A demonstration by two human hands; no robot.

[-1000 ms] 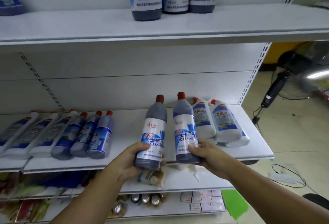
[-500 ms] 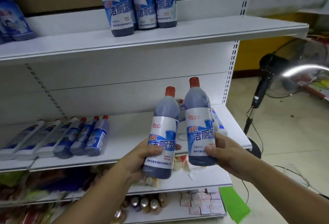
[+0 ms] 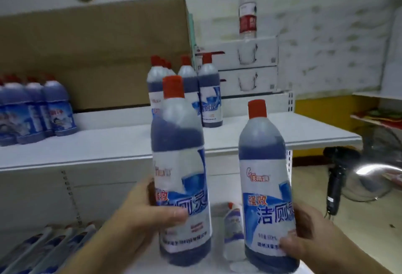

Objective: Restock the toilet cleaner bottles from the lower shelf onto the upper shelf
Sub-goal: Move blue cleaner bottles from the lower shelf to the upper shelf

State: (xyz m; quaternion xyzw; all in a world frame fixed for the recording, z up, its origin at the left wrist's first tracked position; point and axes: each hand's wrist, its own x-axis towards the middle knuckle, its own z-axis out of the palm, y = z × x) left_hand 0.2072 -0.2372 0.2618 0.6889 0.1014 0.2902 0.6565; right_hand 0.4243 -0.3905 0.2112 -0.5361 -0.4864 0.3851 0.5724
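My left hand grips a toilet cleaner bottle, dark blue liquid, red cap, blue and white label, held upright in front of the upper shelf. My right hand holds a second, identical bottle upright at about the shelf's edge height. A group of the same bottles stands on the upper shelf behind them. On the lower shelf a white bottle lies between the held ones, and several more lie at lower left.
Shrink-wrapped blue bottles stand at the upper shelf's left, a cardboard box behind. White boxes with a clear red-capped bottle on top sit at the back right. A standing fan is on the floor at right.
Both hands have lifted their bottles from the lower shelf up to the level of the upper shelf. My view has tilted upward, so the upper shelf's top now shows.
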